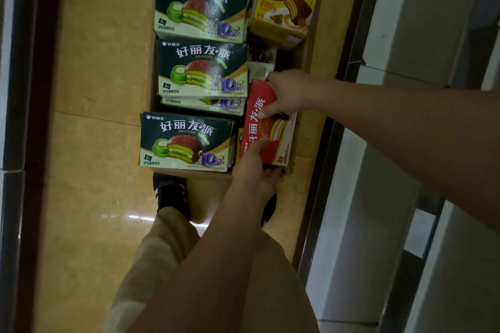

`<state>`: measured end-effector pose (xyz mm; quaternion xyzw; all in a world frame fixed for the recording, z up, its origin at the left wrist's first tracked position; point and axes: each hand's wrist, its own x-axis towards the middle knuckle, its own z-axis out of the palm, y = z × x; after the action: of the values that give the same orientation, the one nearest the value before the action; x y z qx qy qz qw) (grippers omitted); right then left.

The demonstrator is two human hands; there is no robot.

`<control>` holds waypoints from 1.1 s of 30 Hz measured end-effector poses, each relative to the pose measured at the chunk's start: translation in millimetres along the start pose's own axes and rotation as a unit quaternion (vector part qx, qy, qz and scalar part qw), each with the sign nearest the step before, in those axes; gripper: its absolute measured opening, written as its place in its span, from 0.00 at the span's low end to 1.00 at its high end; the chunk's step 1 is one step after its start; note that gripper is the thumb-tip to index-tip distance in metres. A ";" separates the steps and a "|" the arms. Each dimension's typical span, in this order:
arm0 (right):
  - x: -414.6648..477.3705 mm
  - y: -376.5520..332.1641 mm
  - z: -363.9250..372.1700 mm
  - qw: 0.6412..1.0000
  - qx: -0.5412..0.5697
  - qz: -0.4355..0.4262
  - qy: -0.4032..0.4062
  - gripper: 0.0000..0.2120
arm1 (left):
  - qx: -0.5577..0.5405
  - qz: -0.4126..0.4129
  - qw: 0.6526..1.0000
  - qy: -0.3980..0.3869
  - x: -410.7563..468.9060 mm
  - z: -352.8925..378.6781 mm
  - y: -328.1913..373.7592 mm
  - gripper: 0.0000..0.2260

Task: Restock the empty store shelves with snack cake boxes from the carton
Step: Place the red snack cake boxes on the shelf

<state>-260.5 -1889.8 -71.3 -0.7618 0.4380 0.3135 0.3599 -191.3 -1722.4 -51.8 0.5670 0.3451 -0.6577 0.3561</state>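
Three green boxes [201,8] lie face up in a column down the left of the open carton [303,59] at the frame's centre. A fourth green box [203,103] peeks from under the middle one, and one yellow box [284,11] leans at the carton's upper right. One red box [266,127] sits tilted in the carton's lower right; the right hand [286,92] clamps its far end, thumb on the face, while the left hand [257,170] holds the near end, fingers curled beneath.
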 end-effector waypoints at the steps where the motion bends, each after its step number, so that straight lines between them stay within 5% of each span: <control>1: -0.9 0.0 -0.6 1.000 0.002 -0.001 0.000 0.41 | 0.001 0.004 1.000 0.003 -0.4 -1.3 -0.1 0.24; 11: -10.3 8.3 -15.9 0.991 0.130 0.023 -0.031 0.40 | 0.042 0.017 0.999 0.002 0.7 -9.7 3.6 0.13; 16: -15.5 17.7 -25.0 0.973 0.220 0.029 -0.061 0.31 | 0.041 0.009 0.999 -0.023 -6.2 -17.3 6.8 0.14; 21: -26.1 36.9 -38.0 0.947 0.297 0.028 -0.117 0.26 | 0.198 0.057 0.978 -0.035 -13.7 -31.3 6.2 0.10; 23: -29.5 48.3 -45.2 0.944 0.305 0.034 -0.123 0.27 | 0.381 0.145 0.913 -0.018 -6.9 -38.5 5.5 0.10; 26: -34.7 67.6 -57.5 0.934 0.329 0.052 -0.128 0.42 | 0.664 0.275 0.695 0.020 8.1 -42.7 7.3 0.17; 29: -38.2 84.2 -65.8 0.927 0.344 0.060 -0.134 0.55 | 0.778 0.380 0.499 0.029 19.3 -37.2 6.0 0.24; 33: -42.8 88.6 -66.8 0.924 0.347 0.064 -0.146 0.54 | 0.844 0.410 0.346 0.019 26.2 -17.9 10.5 0.41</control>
<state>-346.7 -1957.6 -25.2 -0.5051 0.5094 0.2720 0.6414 -176.0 -1714.4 -80.4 0.6508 -0.6612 -0.3618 -0.0919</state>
